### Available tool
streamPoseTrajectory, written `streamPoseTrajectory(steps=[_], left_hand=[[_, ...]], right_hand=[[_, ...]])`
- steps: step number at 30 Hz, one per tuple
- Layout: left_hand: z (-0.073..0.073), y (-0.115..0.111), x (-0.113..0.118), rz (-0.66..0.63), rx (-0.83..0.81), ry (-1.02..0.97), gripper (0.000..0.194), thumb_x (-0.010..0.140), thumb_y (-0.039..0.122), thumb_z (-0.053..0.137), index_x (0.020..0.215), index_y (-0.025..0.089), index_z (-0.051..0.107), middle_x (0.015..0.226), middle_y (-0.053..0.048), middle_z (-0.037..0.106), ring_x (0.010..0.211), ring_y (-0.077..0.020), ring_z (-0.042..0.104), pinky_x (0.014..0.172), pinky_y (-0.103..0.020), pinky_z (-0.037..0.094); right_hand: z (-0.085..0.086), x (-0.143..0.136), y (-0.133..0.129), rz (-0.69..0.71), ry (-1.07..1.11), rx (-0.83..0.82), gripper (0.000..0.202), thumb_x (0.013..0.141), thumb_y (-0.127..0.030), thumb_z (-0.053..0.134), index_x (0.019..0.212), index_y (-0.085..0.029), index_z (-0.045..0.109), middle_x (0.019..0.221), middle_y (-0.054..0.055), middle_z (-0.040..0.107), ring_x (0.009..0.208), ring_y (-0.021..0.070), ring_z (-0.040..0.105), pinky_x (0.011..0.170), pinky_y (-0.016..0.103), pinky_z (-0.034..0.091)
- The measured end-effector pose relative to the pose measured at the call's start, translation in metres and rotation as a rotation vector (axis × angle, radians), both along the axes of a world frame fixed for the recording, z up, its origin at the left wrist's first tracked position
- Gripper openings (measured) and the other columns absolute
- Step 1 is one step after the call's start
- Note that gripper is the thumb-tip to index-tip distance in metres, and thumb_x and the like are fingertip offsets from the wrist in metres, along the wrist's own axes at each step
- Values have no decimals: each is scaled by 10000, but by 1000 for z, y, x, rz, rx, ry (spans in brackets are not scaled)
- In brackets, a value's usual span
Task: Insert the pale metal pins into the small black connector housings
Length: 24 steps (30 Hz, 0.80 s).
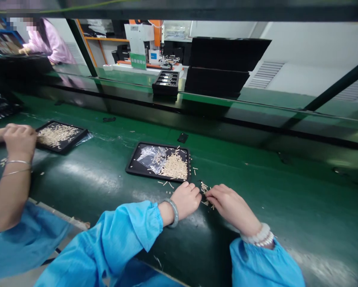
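In the head view, my left hand [186, 199] is closed, its fingers curled beside a small pile of beige strips [204, 187] on the green table; whatever is in its fingertips is hidden. My right hand [228, 205] reaches into the same pile from the right, thumb and fingers pinched together. What it pinches is too small to make out. Just beyond my left hand lies a black tray [134, 166] with a heap of beige strips [175, 166] and a clear plastic bag [152, 157]. Loose strips are scattered around the tray.
At the left, a co-worker's hand [20, 139] is at a second black tray [63, 148] of beige strips. A small black piece [183, 138] lies behind the near tray. A stacked black tray [165, 89] stands on the raised ledge. Another person [52, 44] works far left.
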State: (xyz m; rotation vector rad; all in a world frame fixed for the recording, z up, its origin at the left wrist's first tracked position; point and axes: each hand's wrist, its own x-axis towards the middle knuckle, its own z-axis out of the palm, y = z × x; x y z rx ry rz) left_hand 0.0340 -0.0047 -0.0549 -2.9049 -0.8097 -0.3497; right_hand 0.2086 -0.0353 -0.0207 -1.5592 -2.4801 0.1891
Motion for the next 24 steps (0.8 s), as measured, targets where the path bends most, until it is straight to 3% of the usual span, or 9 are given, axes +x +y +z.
streamPoseTrajectory(steps=[9,15,20,24], left_hand=[[0,0,-7,71,-77,-112,195,894,233,399,814,159,561,766,-35,543,779,-175,498,695,-325,344],[8,0,-15,110,-163,-193,218,908,256,370,848,167,559,821,-29,569,794,-162,505,732,-322,356],[13,-1,-17,112,-221,-212,252,917,265,341,848,165,562,837,-29,582,799,-160,515,735,-319,365],[14,0,-21,130,-340,-282,237,915,250,359,845,171,570,827,-13,607,796,-140,537,746,-289,379]], right_hand=[[-4,1,2,-50,76,105,203,868,-167,411,826,-210,605,769,50,615,744,206,562,694,335,451],[1,-8,1,-40,276,-55,167,900,-255,429,948,-220,585,890,52,632,843,206,581,759,338,468],[5,-13,1,-29,321,-127,147,884,-237,441,830,-229,578,816,23,626,775,193,597,688,306,475],[2,-6,3,-84,341,-115,168,883,-229,418,844,-227,581,839,30,635,752,191,608,668,299,479]])
